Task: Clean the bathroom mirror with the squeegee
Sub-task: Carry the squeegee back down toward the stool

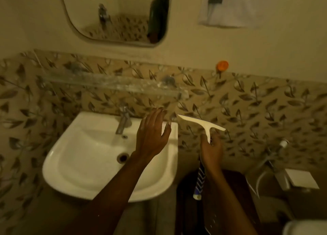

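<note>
While right hand (211, 150) grips squeegee (203, 124), sink (88, 164) below, mirror (115, 13) above.

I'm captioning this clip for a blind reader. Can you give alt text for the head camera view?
The right hand holds a white squeegee by its handle, below the wall mirror. The left hand hovers open over the white sink, with leaf-patterned tiles behind.
</note>
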`<state>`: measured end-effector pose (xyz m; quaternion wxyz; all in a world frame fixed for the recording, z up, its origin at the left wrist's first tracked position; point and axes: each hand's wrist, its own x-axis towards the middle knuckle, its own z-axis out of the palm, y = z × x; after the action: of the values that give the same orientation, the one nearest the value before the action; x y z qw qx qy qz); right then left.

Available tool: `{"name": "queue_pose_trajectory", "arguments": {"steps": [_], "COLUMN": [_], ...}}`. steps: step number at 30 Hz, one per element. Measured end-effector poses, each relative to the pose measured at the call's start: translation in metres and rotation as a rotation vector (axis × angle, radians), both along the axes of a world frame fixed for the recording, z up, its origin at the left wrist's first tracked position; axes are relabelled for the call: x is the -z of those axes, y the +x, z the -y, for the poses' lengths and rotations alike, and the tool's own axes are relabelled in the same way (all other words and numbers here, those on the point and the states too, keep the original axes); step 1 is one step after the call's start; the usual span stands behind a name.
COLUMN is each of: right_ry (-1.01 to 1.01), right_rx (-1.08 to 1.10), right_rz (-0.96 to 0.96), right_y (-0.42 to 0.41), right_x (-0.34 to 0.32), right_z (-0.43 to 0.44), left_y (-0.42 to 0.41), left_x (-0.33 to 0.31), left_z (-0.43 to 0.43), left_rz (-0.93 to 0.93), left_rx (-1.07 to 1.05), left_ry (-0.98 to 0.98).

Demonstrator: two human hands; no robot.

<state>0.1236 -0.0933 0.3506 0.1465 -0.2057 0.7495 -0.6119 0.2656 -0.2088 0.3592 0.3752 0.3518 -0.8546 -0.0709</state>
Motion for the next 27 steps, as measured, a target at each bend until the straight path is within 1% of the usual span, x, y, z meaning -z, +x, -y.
{"name": "queue_pose_trajectory", "arguments": {"steps": [3,5,7,11,14,19,23,27], "right_ry": [0.075,0.14,0.214,0.392,0.5,0.631,0.702,0.737], "right_rx": [0.023,0.05,0.071,0.119,0.128,0.036,-0.043,-0.079], "right_rz": [0.004,0.044,0.045,0.046,0.052,0.053,0.02,0.003], "right_y": [0.0,-0.005,-0.017,-0.064,-0.112,-0.204,-0.257,-0.282], "right_x": [0.029,0.048,0.065,0.105,0.151,0.251,0.332,0.386], "right_z": [-0.043,-0.074,-0.103,-0.146,-0.163,-0.156,-0.135,-0.117], "left_y": [-0.008,-0.018,-0.033,-0.077,-0.12,-0.21,-0.263,-0.289], "left_x": [0.031,0.049,0.067,0.11,0.157,0.263,0.345,0.391], "left_z": [-0.042,-0.069,-0.092,-0.131,-0.154,-0.164,-0.159,-0.157], "left_rz": [0.001,0.05,0.109,0.189,0.248,0.218,0.293,0.318], "left_rx": [0.023,0.033,0.042,0.092,0.147,0.152,0.129,0.083], "left_ry": [0.054,0.09,0.125,0.211,0.286,0.461,0.479,0.532]}}
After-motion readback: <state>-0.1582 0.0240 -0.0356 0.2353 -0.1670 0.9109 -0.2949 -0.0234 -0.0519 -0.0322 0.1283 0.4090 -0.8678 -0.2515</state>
